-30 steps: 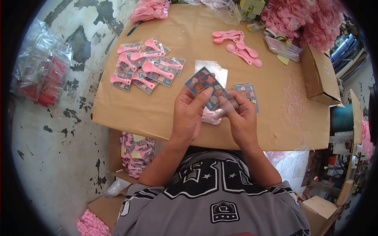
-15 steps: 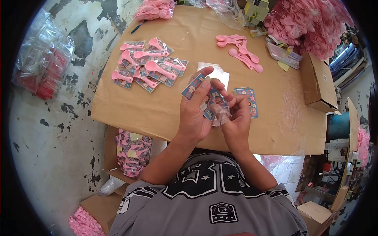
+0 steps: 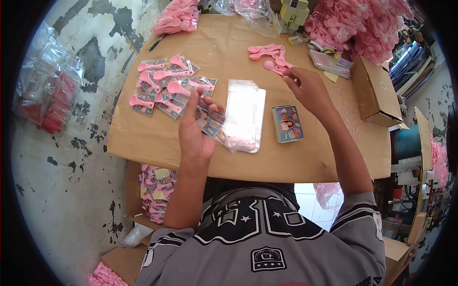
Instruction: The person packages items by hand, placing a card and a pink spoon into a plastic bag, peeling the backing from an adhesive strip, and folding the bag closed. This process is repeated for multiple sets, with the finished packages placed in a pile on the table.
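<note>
My left hand (image 3: 196,128) grips a printed card in a clear plastic bag (image 3: 211,124), the bag's loose end trailing to the right. It is just right of a pile of packed cards with pink spoons (image 3: 172,74). My right hand (image 3: 305,86) reaches to the small group of loose pink plastic spoons (image 3: 267,50), its fingertips closed on one pink spoon (image 3: 270,66). Between my hands lies a stack of clear plastic bags (image 3: 245,112). Nearer my right forearm sits a stack of blue printed cards (image 3: 287,125).
A large heap of pink spoons (image 3: 355,28) and a cardboard box (image 3: 377,90) stand at the right. A bag of spoons (image 3: 176,18) and a pen (image 3: 157,42) lie at the far left. Below the table's left edge is a box of packed spoons (image 3: 155,190).
My hands have parted. The left moved left with the bagged card; the right let go of it and moved up and right to the loose spoons. The bag and card stacks are now uncovered.
</note>
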{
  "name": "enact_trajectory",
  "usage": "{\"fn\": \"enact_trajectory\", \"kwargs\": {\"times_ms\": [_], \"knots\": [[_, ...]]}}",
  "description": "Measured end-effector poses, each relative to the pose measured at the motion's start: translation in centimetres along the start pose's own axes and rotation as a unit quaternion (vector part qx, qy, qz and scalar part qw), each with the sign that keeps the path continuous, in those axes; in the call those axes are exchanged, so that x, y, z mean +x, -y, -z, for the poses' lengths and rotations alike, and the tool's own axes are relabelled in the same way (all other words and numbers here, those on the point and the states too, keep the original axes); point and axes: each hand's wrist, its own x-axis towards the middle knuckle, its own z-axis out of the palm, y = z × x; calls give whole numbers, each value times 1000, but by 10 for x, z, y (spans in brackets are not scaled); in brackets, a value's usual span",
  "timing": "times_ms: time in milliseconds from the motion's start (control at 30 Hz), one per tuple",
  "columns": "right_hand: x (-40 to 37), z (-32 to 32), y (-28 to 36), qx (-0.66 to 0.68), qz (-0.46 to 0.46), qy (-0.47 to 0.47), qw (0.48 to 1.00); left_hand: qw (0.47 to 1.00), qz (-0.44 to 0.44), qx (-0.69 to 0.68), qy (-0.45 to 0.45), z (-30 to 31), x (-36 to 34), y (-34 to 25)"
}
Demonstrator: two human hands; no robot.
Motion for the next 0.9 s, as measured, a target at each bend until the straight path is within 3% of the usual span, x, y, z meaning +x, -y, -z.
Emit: {"fn": "enact_trajectory", "kwargs": {"times_ms": [133,233,367,533,633,767,833,900], "knots": [[29,-37,-38,-183,11,8,983,999,46,6,14,-6,-16,7],[39,-48,-40,-193,2,12,981,999,31,31,6,3,-20,4],[46,-52,-54,-161,66,3,985,999,19,38,-2,16,-22,2],[39,-11,-34,-183,42,-3,982,999,-17,16,-23,22,-15,1],[14,16,-20,-65,34,-116,990,997,-70,-5,-15,24,-4,-3],[-44,49,42,3,24,-155,988,989,-148,-6,19,18,0,-7],[-77,40,63,271,-100,-164,943,986,-164,-22,19,12,0,-4],[-104,29,81,380,-156,-153,899,984,-167,-42,37,12,1,-1]]}}
